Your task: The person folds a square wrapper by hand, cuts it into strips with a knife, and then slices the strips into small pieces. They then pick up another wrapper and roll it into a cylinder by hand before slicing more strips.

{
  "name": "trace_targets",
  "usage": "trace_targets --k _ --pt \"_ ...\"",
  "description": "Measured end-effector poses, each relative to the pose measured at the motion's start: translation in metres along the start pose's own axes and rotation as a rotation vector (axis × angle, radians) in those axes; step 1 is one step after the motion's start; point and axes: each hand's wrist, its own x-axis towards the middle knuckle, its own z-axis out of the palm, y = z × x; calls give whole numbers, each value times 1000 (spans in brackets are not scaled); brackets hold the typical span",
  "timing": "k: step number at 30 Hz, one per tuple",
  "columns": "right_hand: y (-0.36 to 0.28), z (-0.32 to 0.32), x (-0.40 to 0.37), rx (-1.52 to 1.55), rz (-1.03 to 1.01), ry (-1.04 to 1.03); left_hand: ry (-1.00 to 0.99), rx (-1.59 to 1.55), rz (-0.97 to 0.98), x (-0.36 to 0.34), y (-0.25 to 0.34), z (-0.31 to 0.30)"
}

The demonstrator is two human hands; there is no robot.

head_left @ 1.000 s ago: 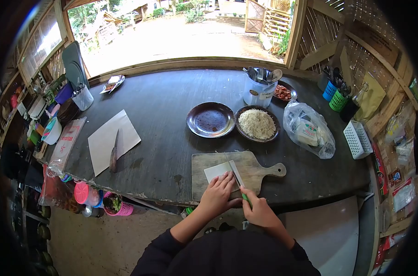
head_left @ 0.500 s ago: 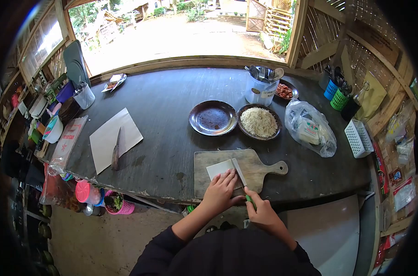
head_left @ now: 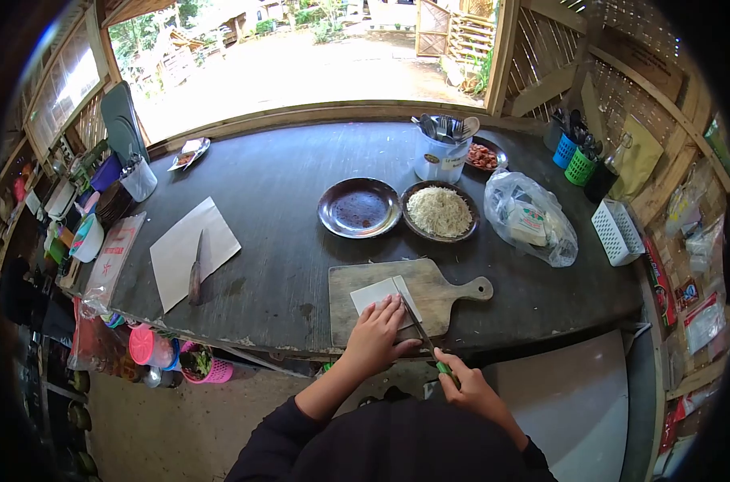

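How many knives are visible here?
2. One knife lies on the white paper at the left. The other, green-handled knife is held by the right hand over the cutting board. The utensil tub may hide more.

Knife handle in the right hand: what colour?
Green. The knife handle pokes out of the right hand, and the head view shows it best.

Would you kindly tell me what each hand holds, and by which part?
The right hand grips the knife by its green handle; the left hand only presses on the white slab.
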Motion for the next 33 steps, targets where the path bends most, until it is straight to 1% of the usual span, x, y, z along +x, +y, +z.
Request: trace_targets --k 1,3,4,5,6,7,8,9,10,12,13,15,17,18,20,26,31,33 --pt "0 -1 -2 2 2 4 26 3 1 -1 0 1" --pt "-2 -4 -5 13 71 -64 28 -3 6 -2 -1 2" --pt "0 -4 -6 13 70 -60 34 -8 5 -2 -1 2" --pt "3 -2 -4 7 17 -35 37 -6 8 -1 -3 1" --pt "5 -1 -3 1 -37 -11 14 -69 19 0 -7 0" --pt "3 -1 -1 -1 -40 -13 -10 -133 27 0 -10 -2" --pt "0 1 2 84 -22 2 -7 -132 24 1 -12 -6" --pt "-3 2 5 170 -5 17 -34 -206 19 3 -15 -10" --pt "-5 4 10 171 -7 15 -61 -280 14 4 -17 -14" --pt "-7 8 22 150 -31 28 -73 -238 0 2 -18 -16" --pt "-4 12 26 149 -34 28 -54 -227 -12 1 -18 -15" --pt "3 18 35 47 -127 41 -32 -217 -24 0 -18 -12" --pt "1 24 39 26 -139 64 36 -183 -9 -2 -19 -7" --pt "1 25 40 6 -152 87 37 -184 -11 -1 -20 -6" --pt "1 25 40 -16 -145 71 46 -235 -37 -1 -20 -5" --pt "2 25 42 -32 -128 55 87 -199 -16 -2 -23 4" --pt "-1 24 43 -40 -117 51 73 -214 -19 -2 -23 2" --pt "1 26 44 -20 -193 91 58 -218 -11 -2 -23 2"
